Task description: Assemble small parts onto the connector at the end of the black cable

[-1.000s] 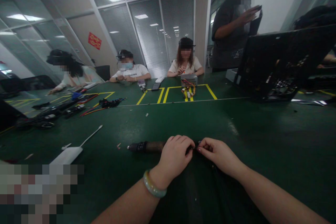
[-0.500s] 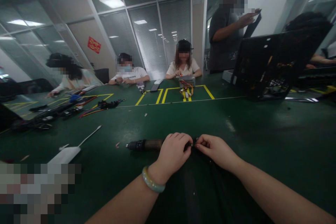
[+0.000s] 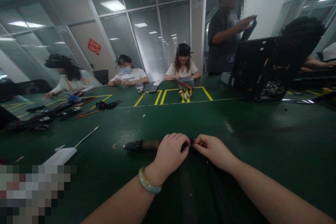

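An electric screwdriver [image 3: 150,146] lies sideways on the green bench mat, its dark nose and metal tip pointing left. My left hand [image 3: 171,154], with a pale green bangle at the wrist, is closed over its rear part and hides most of that end. A small bright metallic bit shows by the left thumb. Close on the right, my right hand [image 3: 211,148] is pinched, thumb against fingers, on a small dark piece too hidden to name. The fingertips of both hands nearly meet. A dark cord-like line runs down the mat below the right hand.
A white power strip [image 3: 63,155] with a cable lies left. Beyond it are bundled cables [image 3: 107,105]. A power supply unit [image 3: 186,83] with coloured wires sits ahead, a black computer case [image 3: 258,66] at right. Several people are around the bench.
The view has shifted slightly, so the hands and screwdriver appear a little further left. The fingertips of both hands stay close together. The standing person's raised hand appears slightly lower.
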Demonstrator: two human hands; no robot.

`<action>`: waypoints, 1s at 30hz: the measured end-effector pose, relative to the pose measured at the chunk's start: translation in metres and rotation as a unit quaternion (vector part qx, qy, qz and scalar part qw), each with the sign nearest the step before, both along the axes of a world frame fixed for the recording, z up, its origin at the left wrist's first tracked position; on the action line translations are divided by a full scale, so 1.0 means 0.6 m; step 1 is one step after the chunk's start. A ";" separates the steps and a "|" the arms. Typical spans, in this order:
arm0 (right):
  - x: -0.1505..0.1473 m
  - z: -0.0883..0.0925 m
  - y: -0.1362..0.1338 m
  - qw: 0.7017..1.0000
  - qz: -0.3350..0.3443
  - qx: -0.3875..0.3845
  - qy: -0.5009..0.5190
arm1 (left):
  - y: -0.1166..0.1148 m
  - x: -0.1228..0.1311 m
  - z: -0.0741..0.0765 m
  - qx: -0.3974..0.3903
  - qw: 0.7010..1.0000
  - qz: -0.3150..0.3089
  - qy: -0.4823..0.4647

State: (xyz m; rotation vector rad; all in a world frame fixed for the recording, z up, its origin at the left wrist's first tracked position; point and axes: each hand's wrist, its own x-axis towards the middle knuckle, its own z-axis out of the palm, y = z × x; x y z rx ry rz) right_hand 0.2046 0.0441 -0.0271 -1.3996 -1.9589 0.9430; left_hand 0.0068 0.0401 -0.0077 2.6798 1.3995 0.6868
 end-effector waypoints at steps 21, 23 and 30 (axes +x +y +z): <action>0.000 -0.001 0.001 1.000 0.001 0.009 -0.005 | -0.002 0.000 0.003 -0.001 1.000 -0.007 0.001; 0.000 -0.003 0.002 1.000 0.000 0.011 -0.006 | -0.001 0.000 0.002 0.000 1.000 -0.007 -0.003; 0.001 -0.007 0.004 1.000 0.002 0.013 0.000 | 0.000 0.001 -0.001 -0.004 1.000 0.001 -0.016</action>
